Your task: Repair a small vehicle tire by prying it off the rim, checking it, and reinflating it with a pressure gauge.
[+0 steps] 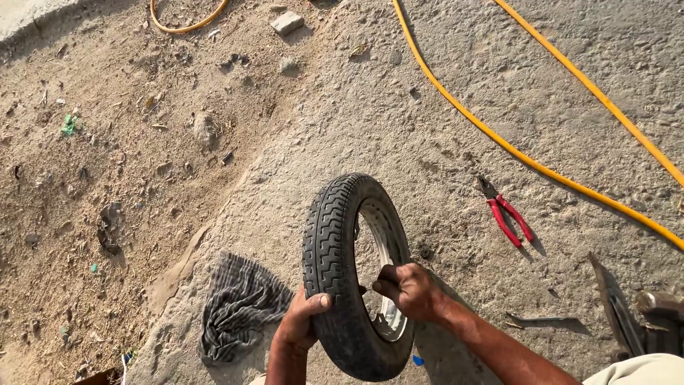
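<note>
1. Lower centre of the frame: the left hand [299, 322] grasps the tread of a black tyre [335, 285], which stands upright on the dusty ground.
2. The right hand [411, 290] is clenched on the tyre's inner edge beside the silver rim [388, 249].
3. A striped cloth [239, 303] lies lower left; red pliers [507, 214] and a yellow hose [499, 139] lie to the right.

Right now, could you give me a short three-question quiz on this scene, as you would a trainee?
1. True or false: the tyre lies flat on the ground.
2. Which tool lies right of the tyre: A) hammer, B) red-handled pliers, C) saw?
3. Which hand grips the tread from outside?

Key:
1. False; it stands upright, held by both hands.
2. B.
3. The left hand; the right hand grips the tyre's inner edge beside the rim.
</note>
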